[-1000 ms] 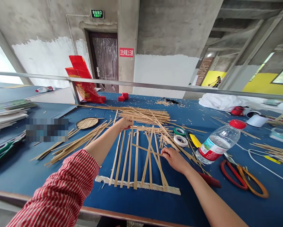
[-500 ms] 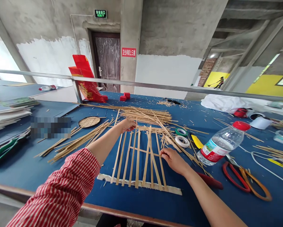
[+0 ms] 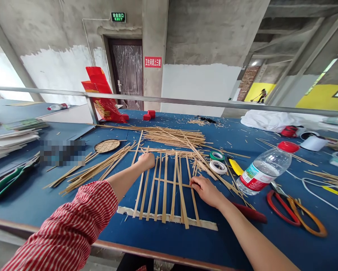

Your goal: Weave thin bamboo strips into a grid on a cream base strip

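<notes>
Several upright bamboo strips [image 3: 164,192] lie side by side on the blue table, their lower ends on a whitish band [image 3: 208,225]. A thin cross strip [image 3: 171,182] runs sideways among them. At the upper end of one of the left strips, my left hand [image 3: 146,161] is closed around it; the fingertips are partly hidden. My right hand [image 3: 205,191] pinches the cross strip's right end, beside the rightmost upright strip.
Loose bamboo strips are piled behind [image 3: 174,137] and to the left [image 3: 101,169]. Rolls of green tape [image 3: 216,156] and white tape [image 3: 218,167], a water bottle [image 3: 266,169] and scissors [image 3: 295,212] lie right. A round woven piece [image 3: 107,146] and green-handled pliers [image 3: 9,182] lie left.
My left hand has moved left and slightly nearer, from a middle strip to one farther left. A strip right of the middle has shifted at its lower end. My right hand stays put.
</notes>
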